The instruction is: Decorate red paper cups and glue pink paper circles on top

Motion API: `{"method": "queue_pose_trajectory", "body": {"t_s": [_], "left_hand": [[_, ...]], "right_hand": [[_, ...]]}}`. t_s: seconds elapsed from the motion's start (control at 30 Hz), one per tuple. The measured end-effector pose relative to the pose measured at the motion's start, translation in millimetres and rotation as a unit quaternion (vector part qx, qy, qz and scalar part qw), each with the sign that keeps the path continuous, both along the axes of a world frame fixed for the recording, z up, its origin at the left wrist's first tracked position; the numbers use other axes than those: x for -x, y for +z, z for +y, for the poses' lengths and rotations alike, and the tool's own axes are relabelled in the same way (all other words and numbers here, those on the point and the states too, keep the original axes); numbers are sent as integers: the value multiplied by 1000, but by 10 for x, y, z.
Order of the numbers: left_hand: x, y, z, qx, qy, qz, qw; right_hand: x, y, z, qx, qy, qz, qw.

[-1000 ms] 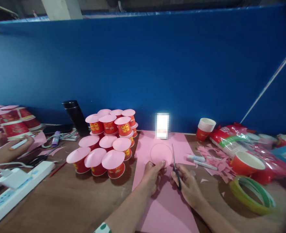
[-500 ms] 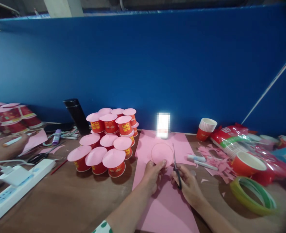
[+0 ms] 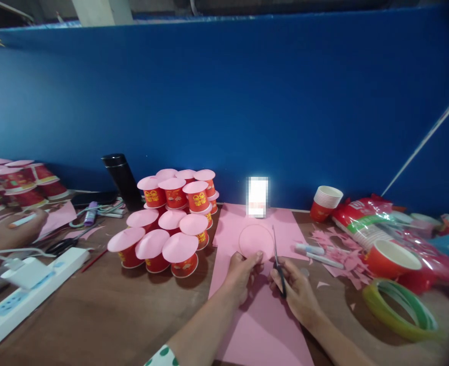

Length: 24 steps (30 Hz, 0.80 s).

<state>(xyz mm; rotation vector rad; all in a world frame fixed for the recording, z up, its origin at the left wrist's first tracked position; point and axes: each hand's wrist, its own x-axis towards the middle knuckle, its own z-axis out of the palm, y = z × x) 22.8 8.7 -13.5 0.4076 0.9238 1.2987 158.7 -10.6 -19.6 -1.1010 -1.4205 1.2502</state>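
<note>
My left hand (image 3: 245,277) pinches the lower edge of a round pink paper disc (image 3: 255,241), its thumb lying on top. A darker line runs around the disc's rim. In my right hand (image 3: 295,287) is a pair of scissors (image 3: 280,277) with black handles, blades pointing away from me along the disc's right edge. Whether the blades touch the paper I cannot tell. Beneath both hands lie large pink paper sheets (image 3: 262,325). To the left, red paper cups (image 3: 180,267) stand in stacked rows, topped with pink discs (image 3: 179,247).
At right are markers (image 3: 325,259), pink scraps (image 3: 352,262), stacked cups (image 3: 323,204), a bagged cup pack (image 3: 365,218) and a tape roll (image 3: 399,310). At left lie a power strip (image 3: 29,297) and a black flask (image 3: 122,183). Another person's hand (image 3: 14,231) holds a pen.
The whole view has shifted very slightly. Both my hands keep nearly the same pose on the disc and scissors. At far left, the other person's hand has moved a little.
</note>
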Motion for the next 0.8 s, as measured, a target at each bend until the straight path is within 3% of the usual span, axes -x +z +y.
{"method": "queue_pose_trajectory", "body": {"t_s": [0.8], "left_hand": [[-6,40,-4,7,11,-22,1000]], "right_hand": [[-3,4,-6,1,-4,-10,1000]]}}
